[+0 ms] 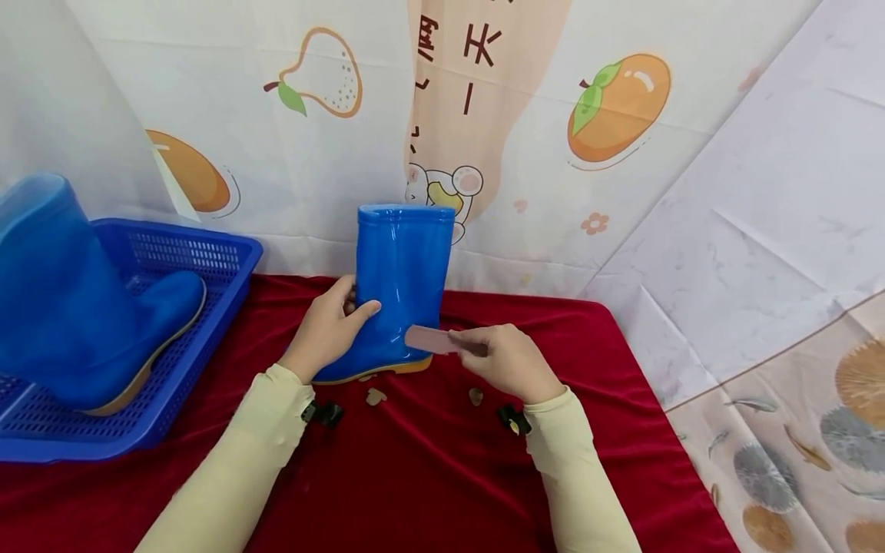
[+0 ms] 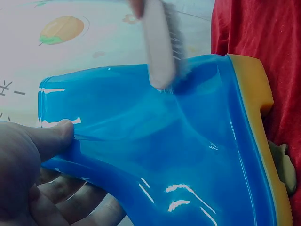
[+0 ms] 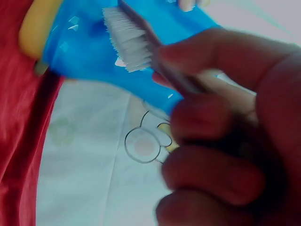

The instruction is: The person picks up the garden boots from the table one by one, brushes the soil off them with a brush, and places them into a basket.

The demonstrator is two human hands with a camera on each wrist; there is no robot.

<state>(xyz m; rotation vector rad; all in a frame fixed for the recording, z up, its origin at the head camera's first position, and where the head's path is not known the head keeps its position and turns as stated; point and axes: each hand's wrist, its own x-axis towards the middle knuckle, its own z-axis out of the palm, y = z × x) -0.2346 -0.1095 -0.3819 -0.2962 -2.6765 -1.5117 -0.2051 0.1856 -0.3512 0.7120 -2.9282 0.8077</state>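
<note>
A glossy blue rain boot [image 1: 404, 269] with a yellow sole stands upright on the red cloth, its toe pointing left. My left hand [image 1: 328, 330] grips the boot's shaft from the left; the thumb [image 2: 61, 134] lies across its side and the fingers curl behind. In my right hand [image 1: 512, 361] is a scrub brush [image 1: 429, 339] with a pale pink back, held by its handle. White bristles [image 3: 127, 40] face the boot near its heel and ankle, as both wrist views show. Whether every bristle touches the surface cannot be told.
At the left, a blue plastic basket [image 1: 235, 257] holds a second blue boot [image 1: 76, 307]. Small beige pieces [image 1: 376, 396] lie on the red cloth [image 1: 415, 476] in front of the upright boot. A white printed curtain [image 1: 297, 169] hangs close behind it.
</note>
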